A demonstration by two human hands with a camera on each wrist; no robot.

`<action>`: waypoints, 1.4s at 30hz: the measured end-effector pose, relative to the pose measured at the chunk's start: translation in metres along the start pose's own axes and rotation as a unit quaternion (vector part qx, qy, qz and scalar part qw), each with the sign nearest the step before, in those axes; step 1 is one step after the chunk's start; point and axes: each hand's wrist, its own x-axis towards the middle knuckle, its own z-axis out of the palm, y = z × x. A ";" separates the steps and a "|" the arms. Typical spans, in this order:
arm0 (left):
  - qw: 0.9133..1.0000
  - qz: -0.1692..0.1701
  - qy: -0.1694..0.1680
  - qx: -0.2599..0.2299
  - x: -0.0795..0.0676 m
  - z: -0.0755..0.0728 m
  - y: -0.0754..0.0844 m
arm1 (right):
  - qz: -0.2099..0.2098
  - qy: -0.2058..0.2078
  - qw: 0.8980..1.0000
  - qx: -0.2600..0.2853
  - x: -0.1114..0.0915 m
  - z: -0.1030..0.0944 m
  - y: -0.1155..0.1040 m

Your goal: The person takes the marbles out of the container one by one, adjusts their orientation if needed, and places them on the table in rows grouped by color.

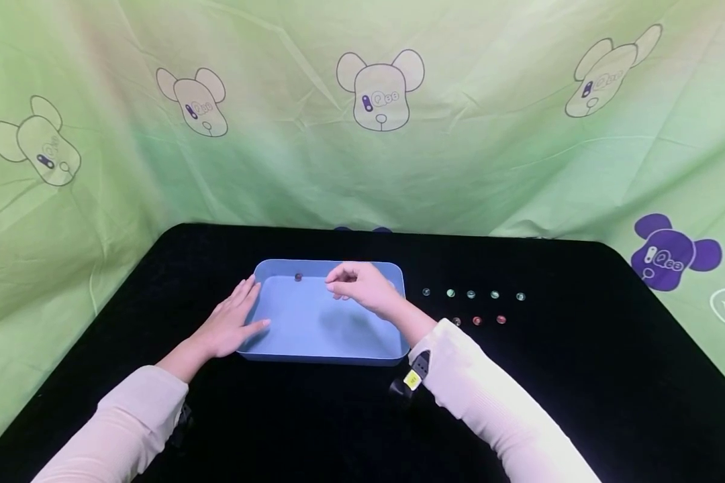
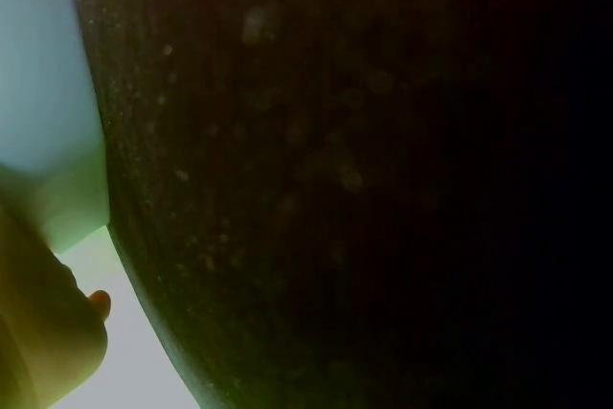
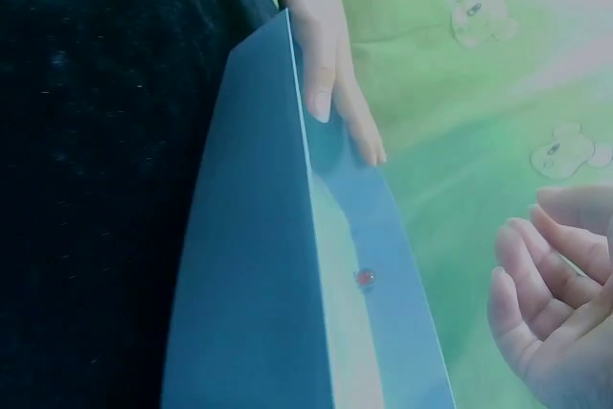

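Observation:
A shallow blue tray [image 1: 314, 359] lies on the black table. My left hand [image 1: 232, 322] rests at its left end, fingers straight along the rim and thumb reaching over the inside. One small reddish glass marble [image 1: 298, 277] is in the tray near the back wall; the right wrist view shows the same marble [image 3: 365, 278]. Over the tray, right of that marble, hovers my right hand [image 1: 362, 287]. Its fingers are loosely curled, thumb close to the index finger, and no object shows between them. In the left wrist view only part of the left hand [image 2: 48, 332] appears.
Right of the tray, a back row of several clear and greenish marbles [image 1: 471, 294] lies on the black cloth [image 1: 580, 376]. In front of it is a shorter row of reddish marbles [image 1: 477, 321], its left end beside the right sleeve [image 1: 477, 396]. A green printed curtain [image 1: 290, 168] surrounds the table.

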 end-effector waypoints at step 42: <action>1.000 -0.013 -0.004 -0.010 0.003 0.002 -0.003 | 0.057 0.053 0.992 -0.102 0.092 0.023 0.027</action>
